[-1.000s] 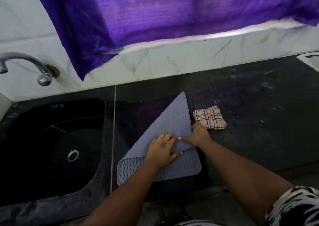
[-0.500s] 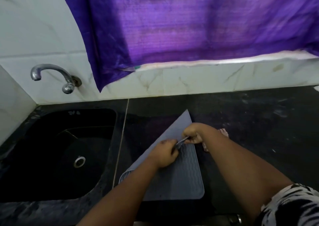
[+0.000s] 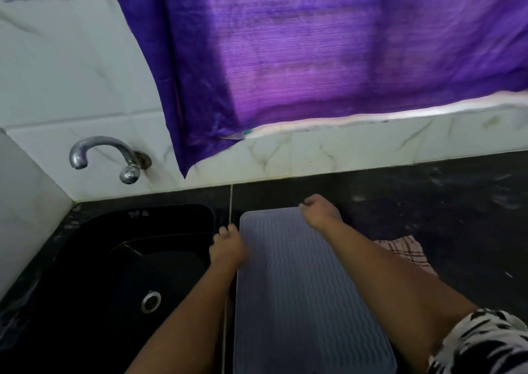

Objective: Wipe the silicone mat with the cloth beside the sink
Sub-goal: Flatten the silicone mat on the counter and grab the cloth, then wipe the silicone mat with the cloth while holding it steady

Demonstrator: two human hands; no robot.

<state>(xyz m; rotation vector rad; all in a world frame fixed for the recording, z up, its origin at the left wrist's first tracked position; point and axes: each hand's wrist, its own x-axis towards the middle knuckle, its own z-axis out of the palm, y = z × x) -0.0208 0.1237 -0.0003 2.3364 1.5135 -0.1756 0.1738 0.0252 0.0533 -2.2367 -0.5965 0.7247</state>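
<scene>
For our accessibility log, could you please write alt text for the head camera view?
A grey silicone mat lies flat on a dark counter beside a black sink, the left hand at its left edge and the right hand at its far corner. A checked cloth lies right of it.

Dim interior. Daylight filters through the purple curtain (image 3: 328, 59), glowing brightest mid-cloth, with a bright strip below its hem. The black countertop (image 3: 428, 202) reads murky. Overall soft motion blur; wide-angle bending at edges.
</scene>
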